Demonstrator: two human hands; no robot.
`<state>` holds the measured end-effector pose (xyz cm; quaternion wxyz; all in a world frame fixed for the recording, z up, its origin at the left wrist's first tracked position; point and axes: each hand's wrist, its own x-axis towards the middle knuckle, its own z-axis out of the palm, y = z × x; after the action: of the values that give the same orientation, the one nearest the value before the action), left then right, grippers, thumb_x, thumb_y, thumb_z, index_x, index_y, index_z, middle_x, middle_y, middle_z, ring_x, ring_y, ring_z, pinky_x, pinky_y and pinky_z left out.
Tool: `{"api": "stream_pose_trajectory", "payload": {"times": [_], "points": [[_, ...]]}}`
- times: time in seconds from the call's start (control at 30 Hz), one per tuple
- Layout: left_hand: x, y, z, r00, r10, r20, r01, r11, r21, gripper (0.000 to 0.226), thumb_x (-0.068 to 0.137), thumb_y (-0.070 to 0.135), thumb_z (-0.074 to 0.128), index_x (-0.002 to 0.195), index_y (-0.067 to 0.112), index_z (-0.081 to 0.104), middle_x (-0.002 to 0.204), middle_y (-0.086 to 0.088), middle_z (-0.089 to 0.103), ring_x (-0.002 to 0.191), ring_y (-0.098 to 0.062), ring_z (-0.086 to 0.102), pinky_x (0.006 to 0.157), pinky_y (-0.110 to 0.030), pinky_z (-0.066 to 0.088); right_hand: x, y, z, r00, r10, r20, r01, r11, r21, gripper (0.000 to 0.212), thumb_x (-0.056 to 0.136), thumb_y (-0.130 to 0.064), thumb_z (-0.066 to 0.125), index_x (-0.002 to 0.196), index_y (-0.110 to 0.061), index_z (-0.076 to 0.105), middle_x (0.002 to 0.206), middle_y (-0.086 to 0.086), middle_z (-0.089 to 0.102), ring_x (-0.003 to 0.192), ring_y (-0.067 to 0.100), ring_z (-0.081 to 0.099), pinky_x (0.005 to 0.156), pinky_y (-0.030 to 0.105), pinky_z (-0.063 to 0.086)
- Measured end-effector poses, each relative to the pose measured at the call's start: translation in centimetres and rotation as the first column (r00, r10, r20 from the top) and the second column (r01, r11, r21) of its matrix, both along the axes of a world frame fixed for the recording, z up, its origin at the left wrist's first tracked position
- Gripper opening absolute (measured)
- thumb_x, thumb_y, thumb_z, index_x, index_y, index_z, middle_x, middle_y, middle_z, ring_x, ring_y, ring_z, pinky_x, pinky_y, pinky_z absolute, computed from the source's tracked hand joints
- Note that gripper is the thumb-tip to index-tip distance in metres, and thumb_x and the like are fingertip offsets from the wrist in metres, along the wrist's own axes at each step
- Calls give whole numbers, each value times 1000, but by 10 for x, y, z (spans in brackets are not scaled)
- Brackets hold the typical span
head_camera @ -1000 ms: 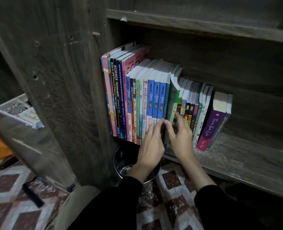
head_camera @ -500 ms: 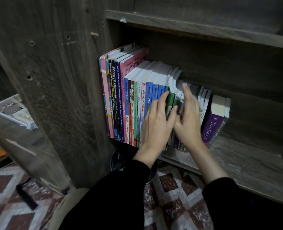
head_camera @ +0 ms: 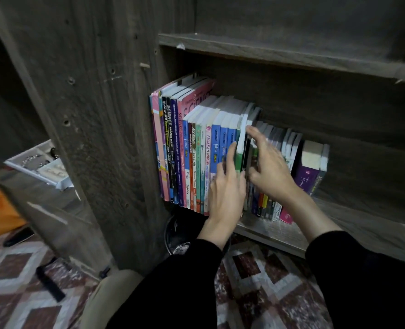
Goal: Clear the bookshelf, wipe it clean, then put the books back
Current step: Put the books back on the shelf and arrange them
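Bookshelf (head_camera: 339, 224): dark wood, right in front of me; the row of books (head_camera: 187, 150) stands upright on its board, packed against the left wall.
My left hand (head_camera: 227, 186): open, fingers laid fairly straight against the blue spines, just left of a green book (head_camera: 239, 160).
My right hand (head_camera: 271, 172): just beside the left, fingers stretched out and blurred, reaching in among the smaller books (head_camera: 289, 143); the index tip is up near the top edges.
Between my hands: the green book and a thin dark book (head_camera: 246, 153). Whether my right thumb pinches the dark one, I cannot tell.
Right end of the row: a thick purple book (head_camera: 307, 179), leaning left.
Below the shelf: a black bin (head_camera: 175, 231) on the patterned floor (head_camera: 256, 269).
Far left: a white tray (head_camera: 39, 167) of small items.
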<state>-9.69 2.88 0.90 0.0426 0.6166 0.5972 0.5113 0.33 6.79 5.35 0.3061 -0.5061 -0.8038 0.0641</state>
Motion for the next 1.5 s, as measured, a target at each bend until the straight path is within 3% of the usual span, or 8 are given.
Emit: {"api": "stream_pose_trajectory", "payload": {"times": [0.2,0.33,0.53,0.77,0.93,1.3,1.43,1.5], "points": [[-9,-27,-2,994,-93,59,99,988,-116,65,101,20,45,152,23,5,70,-7,61,58,-20,58,57,-32,50,-1,-4,3,999,-39,18,39,999,-10,92,76,8,60,149,-29,18,151,-5,34,120,27,52,117,44,23],[-26,-61,-1,989,129,72,-136,984,112,48,94,32,43,137,15,32,50,2,54,36,-16,50,39,-25,48,-3,-8,8,996,-85,30,85,996,-9,89,77,9,57,148,-29,20,125,5,52,123,25,48,116,41,23],[-75,-109,27,971,237,20,-234,934,272,57,89,25,51,143,18,32,54,-6,61,36,-24,52,40,-28,39,-16,-2,31,985,-105,137,90,990,106,75,81,-5,55,146,-27,24,137,4,46,120,23,39,102,40,31],[-93,-128,56,978,159,-137,-167,985,-46,93,87,13,62,148,43,-1,51,-7,55,53,-36,59,55,-39,45,-34,6,43,891,41,452,-61,998,30,90,82,-4,52,153,-32,3,162,-3,1,148,21,-6,118,43,-7],[-98,-121,65,986,58,-155,-85,982,-171,94,91,19,58,143,51,-14,47,3,42,54,-28,54,60,-37,40,-35,6,40,926,49,374,-52,999,-2,90,80,-5,55,152,-32,9,160,-5,13,148,17,2,119,45,0],[-124,-109,91,999,-8,31,18,941,-338,93,84,10,68,151,39,10,60,0,58,43,-8,48,46,-18,42,-23,-1,44,948,13,318,-10,1000,-10,77,83,-6,56,146,-33,21,154,-8,23,145,15,6,105,58,31],[-138,-113,111,981,-118,155,154,957,-247,91,79,2,73,144,48,29,81,11,72,64,-29,67,69,-47,59,-21,-3,42,955,0,298,6,1000,-17,78,82,-3,56,146,-31,21,155,-10,19,145,14,2,89,52,48],[-145,-113,122,963,-193,187,229,953,-196,91,77,-2,73,138,54,34,84,19,73,62,-15,64,71,-43,58,-20,-3,41,953,0,302,1,1000,-4,78,82,-3,56,146,-30,22,154,-10,20,145,14,2,82,49,50]]}}
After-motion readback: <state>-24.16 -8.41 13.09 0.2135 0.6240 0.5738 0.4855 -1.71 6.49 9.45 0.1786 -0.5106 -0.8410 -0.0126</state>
